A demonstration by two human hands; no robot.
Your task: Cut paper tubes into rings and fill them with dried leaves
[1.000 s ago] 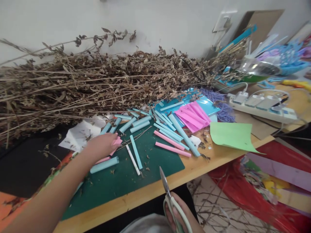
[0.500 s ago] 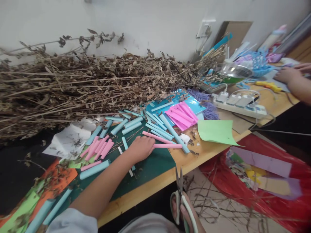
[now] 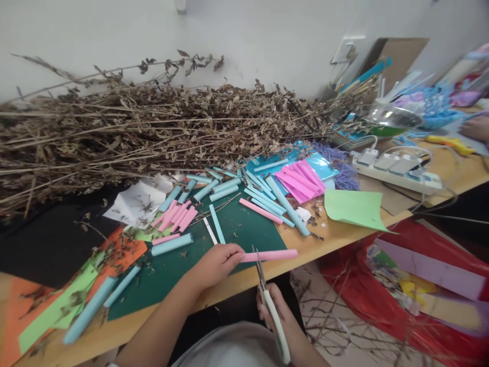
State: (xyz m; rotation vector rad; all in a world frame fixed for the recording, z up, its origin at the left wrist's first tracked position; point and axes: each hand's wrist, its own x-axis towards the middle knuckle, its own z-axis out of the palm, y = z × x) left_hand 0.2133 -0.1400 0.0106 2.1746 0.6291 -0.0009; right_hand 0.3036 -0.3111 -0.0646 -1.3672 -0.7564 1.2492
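My left hand (image 3: 216, 264) pinches one end of a long pink paper tube (image 3: 269, 255) and holds it level over the table's front edge. My right hand (image 3: 280, 318) grips a pair of scissors (image 3: 267, 300) with pale handles; the blades point up and reach the tube's middle. On the dark green cutting mat (image 3: 202, 255) lie several short pink tube pieces (image 3: 175, 216) and several light blue paper tubes (image 3: 263, 196).
A big bundle of dry leafy branches (image 3: 153, 127) lies along the wall. Pink paper strips (image 3: 301, 181), a green sheet (image 3: 353, 209) and a power strip (image 3: 397, 171) sit to the right. Another person's hand (image 3: 476, 127) shows at the far right. Red plastic (image 3: 420, 300) and twigs cover the floor.
My left hand picked a pink tube off the mat and drew it toward me over the table edge. The scissors rose to meet it.
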